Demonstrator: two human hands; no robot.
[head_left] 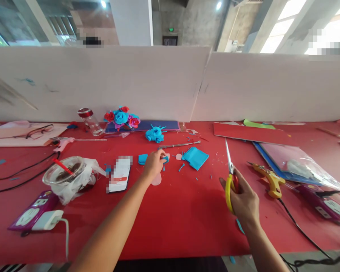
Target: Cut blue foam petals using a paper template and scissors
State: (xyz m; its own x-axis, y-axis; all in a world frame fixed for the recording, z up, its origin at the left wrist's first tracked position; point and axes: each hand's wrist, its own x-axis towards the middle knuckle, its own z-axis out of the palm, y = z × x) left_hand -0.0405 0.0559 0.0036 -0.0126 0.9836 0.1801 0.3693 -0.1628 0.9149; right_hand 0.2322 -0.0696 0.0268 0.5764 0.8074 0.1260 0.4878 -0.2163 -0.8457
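Note:
My left hand (154, 163) reaches forward over the red table (187, 223), its fingers pinched on a small blue paper piece (165, 159) beside a pale pink cut-out (156, 179). My right hand (243, 200) grips yellow-handled scissors (230, 177) with the blades pointing up and away. A folded blue paper sheet (195, 157) lies between the two hands, with blue scraps around it. A blue paper flower (155, 133) sits farther back.
A bouquet of paper flowers (121, 117) and a glass jar (90, 121) stand by the white partition. A yellow glue gun (269, 178), power strips (35, 215), a phone (119, 174), a plastic cup in a bag (68, 175) and paper sheets (248, 133) lie around.

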